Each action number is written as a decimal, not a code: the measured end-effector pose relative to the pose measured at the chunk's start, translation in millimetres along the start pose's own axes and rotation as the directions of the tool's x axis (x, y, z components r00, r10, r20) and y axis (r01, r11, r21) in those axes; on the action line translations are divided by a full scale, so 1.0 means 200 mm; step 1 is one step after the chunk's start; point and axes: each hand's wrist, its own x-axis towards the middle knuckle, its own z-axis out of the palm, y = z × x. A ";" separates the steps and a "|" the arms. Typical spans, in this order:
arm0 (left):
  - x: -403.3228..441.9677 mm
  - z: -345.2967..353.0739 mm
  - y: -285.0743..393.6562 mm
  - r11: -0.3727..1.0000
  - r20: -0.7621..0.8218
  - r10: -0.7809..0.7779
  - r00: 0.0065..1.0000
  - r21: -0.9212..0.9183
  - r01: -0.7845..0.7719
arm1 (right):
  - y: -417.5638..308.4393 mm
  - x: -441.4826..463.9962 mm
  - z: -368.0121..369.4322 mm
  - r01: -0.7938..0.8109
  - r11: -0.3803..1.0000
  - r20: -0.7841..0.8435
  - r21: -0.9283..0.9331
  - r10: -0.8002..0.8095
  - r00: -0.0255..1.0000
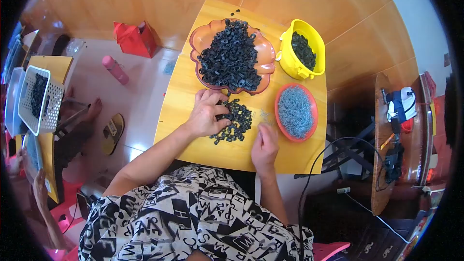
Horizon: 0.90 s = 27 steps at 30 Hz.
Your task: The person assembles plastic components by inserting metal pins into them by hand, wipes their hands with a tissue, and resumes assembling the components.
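Observation:
My left hand point(209, 115) rests at the left side of a loose pile of small black plastic parts point(239, 122), its fingers apart and touching them. My right hand point(265, 149) is closed, thumb against the fingers; whatever it may hold is hidden. Just beyond it lie a few thin metal pieces point(264, 114), too small to name. Behind the pile, a brown scalloped tray point(265, 50) bears a big heap of similar black parts point(229, 58). Right of my right hand, a red oval dish point(277, 111) is filled with small silvery metal pieces point(296, 111).
A yellow bucket point(287, 60) with black parts stands at the back right of the wooden table point(193, 151). A black cable point(314, 164) hangs at the right. On the left are a white basket point(54, 101), another person's arm point(42, 198), a pink bottle point(116, 70) and a red bag point(135, 41).

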 end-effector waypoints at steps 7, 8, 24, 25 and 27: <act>-0.01 0.00 -0.02 1.000 0.051 0.023 0.998 -0.022 -0.022 | 0.13 0.19 0.09 0.112 0.978 0.200 -0.173 -0.076 0.977; -0.01 0.00 -0.01 0.999 0.058 0.007 0.998 -0.032 -0.006 | 0.15 0.19 0.11 0.107 0.976 0.223 -0.190 -0.064 0.973; 0.01 0.00 0.01 0.999 0.097 0.047 0.994 0.010 -0.048 | 0.10 0.14 0.03 0.039 0.999 0.165 0.005 -0.040 0.985; 0.01 0.01 -0.01 0.998 0.093 0.055 0.994 0.016 -0.057 | 0.10 0.12 0.03 -0.015 0.998 0.170 0.066 0.003 0.985; 0.01 0.02 -0.02 0.999 0.075 0.040 0.996 -0.015 -0.039 | 0.07 0.07 0.03 -0.120 0.976 0.188 0.183 0.085 0.979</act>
